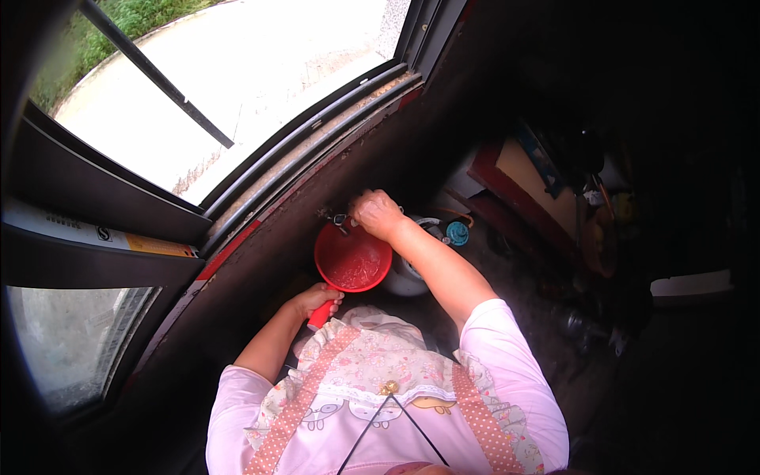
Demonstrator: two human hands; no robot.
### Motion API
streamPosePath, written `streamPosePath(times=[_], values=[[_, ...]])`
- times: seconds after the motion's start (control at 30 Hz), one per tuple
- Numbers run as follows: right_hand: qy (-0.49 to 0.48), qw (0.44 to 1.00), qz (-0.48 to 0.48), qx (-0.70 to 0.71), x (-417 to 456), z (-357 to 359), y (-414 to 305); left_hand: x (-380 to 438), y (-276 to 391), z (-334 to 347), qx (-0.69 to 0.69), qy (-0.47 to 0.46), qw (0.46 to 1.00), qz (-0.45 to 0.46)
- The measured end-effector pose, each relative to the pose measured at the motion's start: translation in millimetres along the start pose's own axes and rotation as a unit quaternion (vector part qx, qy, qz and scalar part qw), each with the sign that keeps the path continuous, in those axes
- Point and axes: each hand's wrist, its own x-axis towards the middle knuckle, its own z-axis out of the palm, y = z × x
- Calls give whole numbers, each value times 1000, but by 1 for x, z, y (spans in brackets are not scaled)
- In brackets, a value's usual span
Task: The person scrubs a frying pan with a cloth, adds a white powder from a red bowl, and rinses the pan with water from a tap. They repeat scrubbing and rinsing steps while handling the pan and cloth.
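A red plastic water dipper (354, 261) hangs beneath a small metal tap (339, 220) on the wall. Rippling water lies in its bowl. My left hand (320, 301) grips the dipper's handle from the left. At the far rim of the bowl, right beside the tap, is my right hand (376, 214) with its fingers bent. Those fingertips are in shadow, so what they touch cannot be made out.
Behind my right forearm stands a pale gas cylinder (409, 284) with a blue-green regulator (457, 233) and an orange hose. A sliding window's track (309, 133) runs above the tap. Red-edged furniture (522, 196) stands at right, where deep shadow hides much.
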Motion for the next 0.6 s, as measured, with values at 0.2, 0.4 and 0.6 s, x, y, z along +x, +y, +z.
streamPosePath(times=[0.2,0.4,0.6], values=[[-1,1000,0,12,-2,0,0,1,0,-2,1,-9,1000,11],[-53,998,11,13,-1,-4,-1,4,-1,-6,-11,-11,1000,6],[-51,999,7,2,-1,-4,-2,4,-1,-8,-18,-18,1000,3]])
